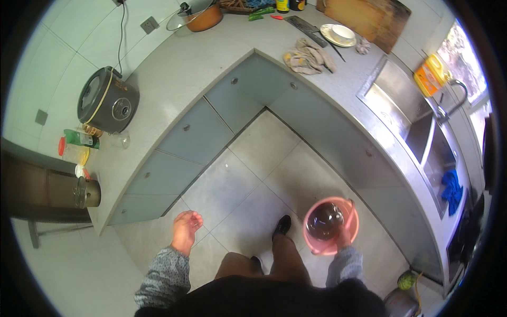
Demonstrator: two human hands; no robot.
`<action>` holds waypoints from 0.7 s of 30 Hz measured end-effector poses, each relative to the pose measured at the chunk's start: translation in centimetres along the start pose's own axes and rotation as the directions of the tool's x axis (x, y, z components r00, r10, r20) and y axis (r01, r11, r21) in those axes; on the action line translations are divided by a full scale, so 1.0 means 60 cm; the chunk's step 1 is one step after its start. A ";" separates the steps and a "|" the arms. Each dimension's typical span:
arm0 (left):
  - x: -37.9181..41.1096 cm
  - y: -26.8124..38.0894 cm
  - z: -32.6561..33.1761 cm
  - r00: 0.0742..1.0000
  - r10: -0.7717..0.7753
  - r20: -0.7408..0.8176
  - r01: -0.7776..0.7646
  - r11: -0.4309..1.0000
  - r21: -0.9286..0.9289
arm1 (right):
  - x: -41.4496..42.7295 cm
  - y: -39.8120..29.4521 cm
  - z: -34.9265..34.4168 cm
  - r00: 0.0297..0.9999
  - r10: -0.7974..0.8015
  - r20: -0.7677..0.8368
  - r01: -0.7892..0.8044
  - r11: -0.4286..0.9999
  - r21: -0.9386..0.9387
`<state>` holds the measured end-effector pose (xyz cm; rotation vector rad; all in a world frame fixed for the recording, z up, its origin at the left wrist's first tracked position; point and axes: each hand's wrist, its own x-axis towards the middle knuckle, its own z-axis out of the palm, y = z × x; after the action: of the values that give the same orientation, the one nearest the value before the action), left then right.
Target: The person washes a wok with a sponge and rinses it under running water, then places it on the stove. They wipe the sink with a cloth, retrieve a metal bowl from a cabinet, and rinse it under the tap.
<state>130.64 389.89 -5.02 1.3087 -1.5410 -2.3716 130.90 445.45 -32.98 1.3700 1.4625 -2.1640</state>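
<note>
My right hand (344, 236) grips the handle of a pink plastic bucket (321, 246), which hangs over the tiled floor at my right side. Dark-looking, shiny water (325, 222) lies inside it, catching reflections. My left hand (187, 230) is raised on the other side of my body, its fingers loosely bent and nothing visible in them. Both forearms wear grey patterned sleeves. Between the hands, my legs and a dark shoe (282, 226) show against the floor.
An L-shaped counter (166, 95) surrounds the floor, above grey-blue cabinets (186, 128). On it stand a rice cooker (109, 101), a brown pot (204, 18) and crumpled cloths (309, 57). A steel sink (390, 93) is at right. A green melon-like thing (406, 280) lies at lower right.
</note>
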 end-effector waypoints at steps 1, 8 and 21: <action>0.028 -0.012 0.018 1.000 0.005 -0.002 -0.004 0.999 0.053 | 0.010 0.001 -0.029 0.999 0.016 -0.047 -0.015 1.000 0.027; 0.129 -0.023 0.098 0.999 -0.009 -0.038 0.021 0.942 0.334 | 0.023 0.005 -0.149 0.979 0.123 -0.165 -0.112 0.991 0.075; 0.470 0.120 0.184 0.997 0.071 0.010 -0.037 0.626 -0.779 | -0.027 -0.074 -0.059 0.841 -0.314 -0.441 0.040 0.848 -0.528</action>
<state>102.34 382.13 -15.47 0.9562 -0.3633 -2.5291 131.21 450.00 -29.24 1.7169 2.2348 -1.3563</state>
